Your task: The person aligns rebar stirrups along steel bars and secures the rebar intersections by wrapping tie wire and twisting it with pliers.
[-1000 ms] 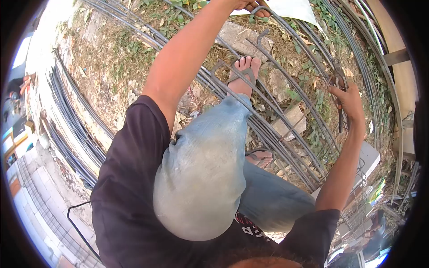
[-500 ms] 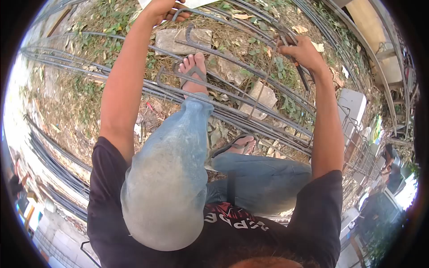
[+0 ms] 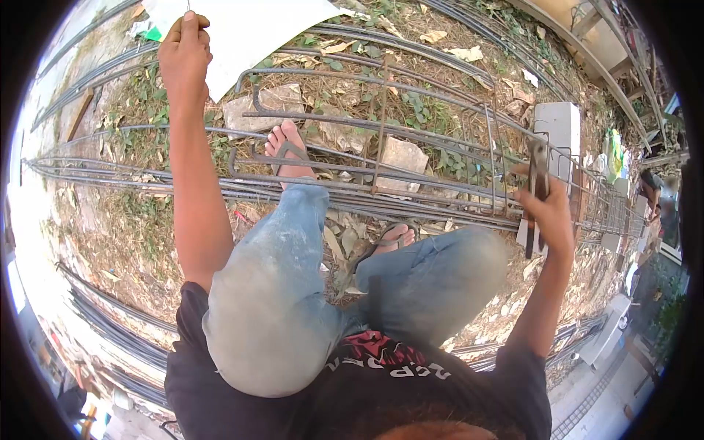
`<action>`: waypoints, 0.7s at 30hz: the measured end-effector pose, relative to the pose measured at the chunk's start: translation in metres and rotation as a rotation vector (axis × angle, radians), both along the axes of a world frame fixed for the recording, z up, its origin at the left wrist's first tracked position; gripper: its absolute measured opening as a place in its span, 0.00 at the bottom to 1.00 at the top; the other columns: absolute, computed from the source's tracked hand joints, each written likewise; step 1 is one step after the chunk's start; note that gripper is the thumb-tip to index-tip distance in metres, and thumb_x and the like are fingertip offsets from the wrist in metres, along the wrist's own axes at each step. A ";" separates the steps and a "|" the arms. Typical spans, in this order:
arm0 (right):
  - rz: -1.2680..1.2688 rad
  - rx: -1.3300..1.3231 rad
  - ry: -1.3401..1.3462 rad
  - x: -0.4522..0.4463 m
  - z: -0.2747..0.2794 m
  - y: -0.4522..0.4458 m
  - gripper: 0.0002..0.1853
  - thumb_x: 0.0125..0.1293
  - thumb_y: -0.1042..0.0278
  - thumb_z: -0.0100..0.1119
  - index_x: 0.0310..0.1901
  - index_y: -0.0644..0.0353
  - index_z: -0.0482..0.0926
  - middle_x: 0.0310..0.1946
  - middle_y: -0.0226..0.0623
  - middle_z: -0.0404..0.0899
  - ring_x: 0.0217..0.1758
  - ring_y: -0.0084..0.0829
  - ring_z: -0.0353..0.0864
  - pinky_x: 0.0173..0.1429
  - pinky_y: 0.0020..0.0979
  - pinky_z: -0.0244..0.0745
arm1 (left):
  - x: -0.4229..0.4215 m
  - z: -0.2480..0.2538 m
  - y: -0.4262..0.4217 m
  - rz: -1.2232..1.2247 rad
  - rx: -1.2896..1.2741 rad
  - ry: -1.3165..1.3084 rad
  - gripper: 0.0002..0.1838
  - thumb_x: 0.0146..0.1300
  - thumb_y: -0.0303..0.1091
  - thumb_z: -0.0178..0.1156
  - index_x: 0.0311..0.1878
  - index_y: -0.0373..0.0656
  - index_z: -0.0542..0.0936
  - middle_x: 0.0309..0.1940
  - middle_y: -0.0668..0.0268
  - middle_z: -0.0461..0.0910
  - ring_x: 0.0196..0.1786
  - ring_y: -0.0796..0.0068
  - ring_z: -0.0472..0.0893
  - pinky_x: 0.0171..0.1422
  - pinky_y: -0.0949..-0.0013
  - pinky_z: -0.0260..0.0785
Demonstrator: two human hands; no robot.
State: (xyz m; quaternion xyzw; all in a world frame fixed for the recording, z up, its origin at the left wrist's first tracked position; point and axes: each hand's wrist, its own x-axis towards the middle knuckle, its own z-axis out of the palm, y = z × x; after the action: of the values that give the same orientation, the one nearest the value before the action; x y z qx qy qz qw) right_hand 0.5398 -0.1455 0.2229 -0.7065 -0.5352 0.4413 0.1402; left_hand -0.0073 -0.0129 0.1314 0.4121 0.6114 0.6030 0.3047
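Observation:
My left hand [image 3: 185,59] is at the upper left, closed in a pinch, with a thin wire [image 3: 188,6] sticking up from its fingertips. Behind it lies a white sheet [image 3: 264,33]. On the right, my right hand [image 3: 548,213] is closed around a pair of pincers [image 3: 537,158], their head pointing up and handles hanging below the fingers. Between my hands stretches a rebar cage with hooked-end bars [image 3: 323,118]. A rusty stirrup [image 3: 381,121] crosses the bars near the middle, and another stirrup [image 3: 490,147] stands closer to my right hand.
Stone blocks [image 3: 402,163] lie under the bars beside my sandalled feet [image 3: 290,150]. A pale block [image 3: 556,128] stands at the right. More rebar [image 3: 110,315] is stacked at the left, and wooden boards [image 3: 587,59] lean at the upper right. Dry leaves and weeds cover the ground.
My left hand has moved left, off the hooked bar end, to in front of the white sheet. My right hand has gone right and down with the pincers. The view has shifted too.

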 end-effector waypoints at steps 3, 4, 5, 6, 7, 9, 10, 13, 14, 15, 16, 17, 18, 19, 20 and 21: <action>-0.329 -0.167 0.173 0.037 -0.043 -0.131 0.18 0.58 0.72 0.71 0.51 0.66 0.85 0.24 0.27 0.79 0.22 0.19 0.75 0.27 0.25 0.69 | 0.058 0.062 -0.020 -0.235 0.066 -0.085 0.19 0.83 0.45 0.53 0.43 0.39 0.80 0.18 0.81 0.57 0.22 0.90 0.51 0.26 0.76 0.41; -0.438 -0.182 0.135 0.036 -0.061 -0.171 0.14 0.60 0.71 0.70 0.47 0.67 0.84 0.23 0.28 0.79 0.21 0.20 0.76 0.27 0.25 0.69 | 0.069 0.079 -0.023 -0.334 0.055 -0.090 0.19 0.83 0.46 0.53 0.42 0.40 0.80 0.18 0.82 0.56 0.21 0.90 0.51 0.26 0.76 0.40; -0.521 -0.216 0.189 0.042 -0.093 -0.208 0.12 0.62 0.70 0.70 0.44 0.67 0.84 0.22 0.29 0.80 0.21 0.21 0.77 0.26 0.26 0.69 | 0.081 0.094 -0.026 -0.436 0.040 -0.096 0.19 0.83 0.47 0.52 0.41 0.41 0.80 0.17 0.83 0.56 0.21 0.91 0.50 0.25 0.77 0.39; -0.612 -0.198 0.131 0.041 -0.129 -0.243 0.11 0.62 0.67 0.71 0.41 0.65 0.85 0.21 0.29 0.79 0.21 0.19 0.76 0.26 0.26 0.69 | 0.097 0.110 -0.032 -0.555 0.027 -0.024 0.19 0.83 0.47 0.52 0.41 0.42 0.80 0.17 0.83 0.56 0.21 0.91 0.50 0.25 0.77 0.39; -0.637 -0.173 0.150 0.043 -0.163 -0.271 0.14 0.62 0.66 0.71 0.42 0.69 0.85 0.23 0.34 0.83 0.23 0.25 0.81 0.28 0.30 0.74 | 0.113 0.127 -0.039 -0.667 0.020 0.053 0.19 0.83 0.47 0.52 0.40 0.42 0.79 0.17 0.83 0.56 0.21 0.91 0.51 0.25 0.77 0.40; -0.582 -0.107 0.075 0.065 -0.256 -0.326 0.17 0.62 0.66 0.70 0.47 0.69 0.84 0.30 0.42 0.86 0.31 0.34 0.85 0.36 0.37 0.78 | 0.140 0.157 -0.051 -0.871 0.039 0.268 0.21 0.84 0.49 0.50 0.38 0.45 0.78 0.17 0.83 0.56 0.21 0.92 0.51 0.25 0.77 0.40; -0.532 -0.062 0.005 0.082 -0.302 -0.350 0.18 0.62 0.66 0.69 0.50 0.69 0.84 0.34 0.47 0.88 0.35 0.38 0.88 0.40 0.40 0.80 | 0.154 0.171 -0.056 -0.989 0.098 0.359 0.22 0.84 0.51 0.49 0.38 0.45 0.78 0.17 0.82 0.56 0.20 0.91 0.52 0.25 0.76 0.43; -0.494 0.082 -0.112 0.088 -0.281 -0.316 0.23 0.64 0.64 0.68 0.59 0.67 0.82 0.48 0.56 0.87 0.51 0.49 0.88 0.53 0.46 0.80 | 0.176 0.206 -0.068 -1.100 0.258 0.690 0.22 0.82 0.48 0.51 0.37 0.40 0.81 0.21 0.71 0.72 0.25 0.78 0.69 0.32 0.68 0.63; -0.493 0.128 -0.139 0.079 -0.251 -0.291 0.25 0.65 0.64 0.67 0.62 0.65 0.81 0.53 0.58 0.86 0.57 0.51 0.87 0.57 0.46 0.80 | 0.184 0.207 -0.074 -1.079 0.376 0.752 0.22 0.81 0.47 0.52 0.37 0.38 0.83 0.23 0.66 0.78 0.27 0.71 0.75 0.36 0.64 0.69; -0.499 0.261 -0.213 0.074 -0.201 -0.260 0.24 0.67 0.65 0.65 0.63 0.64 0.81 0.55 0.55 0.85 0.58 0.49 0.86 0.59 0.45 0.79 | 0.191 0.217 -0.084 -1.098 0.340 0.843 0.23 0.80 0.47 0.52 0.36 0.37 0.83 0.23 0.64 0.79 0.27 0.69 0.76 0.37 0.62 0.70; -0.506 0.469 -0.260 0.058 -0.135 -0.226 0.22 0.69 0.67 0.63 0.63 0.64 0.81 0.56 0.53 0.85 0.60 0.46 0.85 0.61 0.44 0.77 | 0.198 0.228 -0.094 -1.122 0.303 0.930 0.23 0.80 0.46 0.52 0.36 0.37 0.83 0.24 0.63 0.79 0.28 0.67 0.78 0.38 0.60 0.71; -0.476 0.738 -0.322 0.040 -0.065 -0.199 0.21 0.71 0.68 0.61 0.64 0.63 0.81 0.58 0.50 0.84 0.61 0.44 0.84 0.63 0.43 0.76 | 0.207 0.237 -0.103 -1.150 0.263 1.018 0.23 0.80 0.46 0.52 0.35 0.37 0.83 0.24 0.62 0.80 0.29 0.66 0.79 0.40 0.58 0.72; -0.410 1.012 -0.388 0.017 0.000 -0.179 0.20 0.73 0.69 0.59 0.65 0.62 0.80 0.59 0.47 0.84 0.62 0.41 0.83 0.65 0.41 0.75 | 0.218 0.246 -0.107 -1.208 0.323 1.042 0.21 0.78 0.44 0.53 0.37 0.35 0.83 0.27 0.57 0.81 0.32 0.60 0.81 0.40 0.55 0.73; -0.305 1.252 -0.451 -0.006 0.057 -0.165 0.19 0.75 0.71 0.57 0.65 0.62 0.80 0.61 0.44 0.83 0.64 0.39 0.82 0.67 0.40 0.74 | 0.230 0.254 -0.108 -1.273 0.383 1.062 0.19 0.76 0.42 0.53 0.38 0.34 0.82 0.30 0.52 0.83 0.34 0.55 0.83 0.41 0.52 0.74; -0.176 1.375 -0.498 -0.032 0.102 -0.152 0.18 0.77 0.72 0.54 0.66 0.61 0.80 0.63 0.42 0.83 0.65 0.36 0.81 0.69 0.39 0.73 | 0.240 0.261 -0.107 -1.337 0.446 1.076 0.18 0.74 0.39 0.54 0.39 0.32 0.82 0.34 0.47 0.84 0.36 0.49 0.85 0.42 0.49 0.75; -0.059 1.413 -0.525 -0.053 0.130 -0.141 0.19 0.77 0.71 0.55 0.66 0.60 0.80 0.62 0.43 0.83 0.66 0.38 0.80 0.69 0.40 0.73 | 0.247 0.269 -0.110 -1.395 0.516 1.090 0.16 0.72 0.37 0.54 0.40 0.31 0.81 0.37 0.42 0.85 0.39 0.44 0.87 0.43 0.46 0.77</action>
State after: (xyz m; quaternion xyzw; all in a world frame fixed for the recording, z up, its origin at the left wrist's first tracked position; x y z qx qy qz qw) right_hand 0.4864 -0.2864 0.3527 -0.5445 -0.6878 -0.1938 0.4393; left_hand 0.2393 -0.1232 0.4007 0.9695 0.1301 0.1230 0.1676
